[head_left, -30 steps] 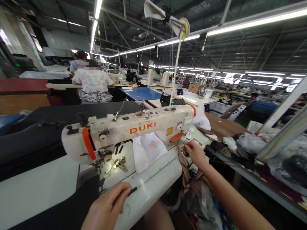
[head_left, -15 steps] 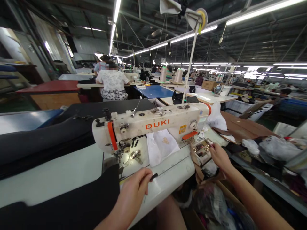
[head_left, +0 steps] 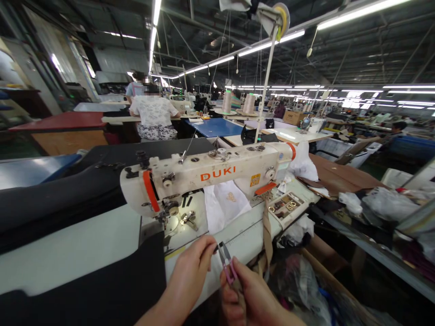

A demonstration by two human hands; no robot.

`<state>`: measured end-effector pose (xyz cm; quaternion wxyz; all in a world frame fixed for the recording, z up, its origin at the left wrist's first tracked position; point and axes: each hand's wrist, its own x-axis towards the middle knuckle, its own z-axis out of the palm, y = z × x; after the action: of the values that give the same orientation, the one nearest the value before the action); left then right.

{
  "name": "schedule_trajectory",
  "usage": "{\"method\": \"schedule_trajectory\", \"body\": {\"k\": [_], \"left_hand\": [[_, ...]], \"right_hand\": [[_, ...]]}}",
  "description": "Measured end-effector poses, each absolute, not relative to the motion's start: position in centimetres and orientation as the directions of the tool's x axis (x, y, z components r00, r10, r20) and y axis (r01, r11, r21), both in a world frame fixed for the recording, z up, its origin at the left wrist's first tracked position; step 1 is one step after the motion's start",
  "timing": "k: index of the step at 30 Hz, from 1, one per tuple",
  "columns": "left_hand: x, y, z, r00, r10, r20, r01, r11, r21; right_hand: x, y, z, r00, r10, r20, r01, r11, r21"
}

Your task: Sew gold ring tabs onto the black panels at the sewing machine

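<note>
My left hand (head_left: 195,260) is pinched closed on a small black strip (head_left: 218,247), whose end pokes out past the fingertips. Just to its right, my right hand (head_left: 246,290) grips a pair of small scissors (head_left: 228,266) with pink handles. Their blades point up and away, parted, with the tips at the black strip. Both hands are in front of the white sewing machine (head_left: 217,174) marked DUKI. Two short black strips (head_left: 186,201) and a metal attachment (head_left: 188,219) lie on the machine bed near the needle.
Black fabric (head_left: 102,276) covers the left front of the table. White cloth (head_left: 226,206) lies under the machine arm. A parts tray (head_left: 287,208) with small metal pieces sits at right, a tan strap (head_left: 267,231) hanging beside it. Plastic bags (head_left: 302,280) fill the space below. Another person (head_left: 152,113) sits ahead.
My right hand has come from the parts tray to my left hand, bringing the scissors, now spread at the black strip. My left hand keeps its pinch. The view has shifted slightly.
</note>
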<state>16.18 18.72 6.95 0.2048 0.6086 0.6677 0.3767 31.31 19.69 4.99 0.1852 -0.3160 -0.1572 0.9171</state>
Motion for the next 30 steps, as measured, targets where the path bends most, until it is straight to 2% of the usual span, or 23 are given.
{"method": "schedule_trajectory", "body": {"k": [7, 17, 30], "left_hand": [[16.3, 18.6, 6.7, -0.194, 0.964, 0.182, 0.651, -0.012, 0.759], [16.6, 18.6, 6.8, -0.212, 0.961, 0.176, 0.647, 0.003, 0.762], [17.0, 18.5, 6.9, -0.236, 0.954, 0.187, 0.64, 0.008, 0.768]], "right_hand": [[31.5, 19.3, 5.6, -0.721, 0.402, -0.565, -0.239, -0.909, -0.342], [31.1, 19.1, 5.4, -0.759, 0.372, -0.534, -0.256, -0.925, -0.28], [29.9, 18.5, 5.8, -0.69, 0.467, -0.554, -0.367, -0.884, -0.288]]}}
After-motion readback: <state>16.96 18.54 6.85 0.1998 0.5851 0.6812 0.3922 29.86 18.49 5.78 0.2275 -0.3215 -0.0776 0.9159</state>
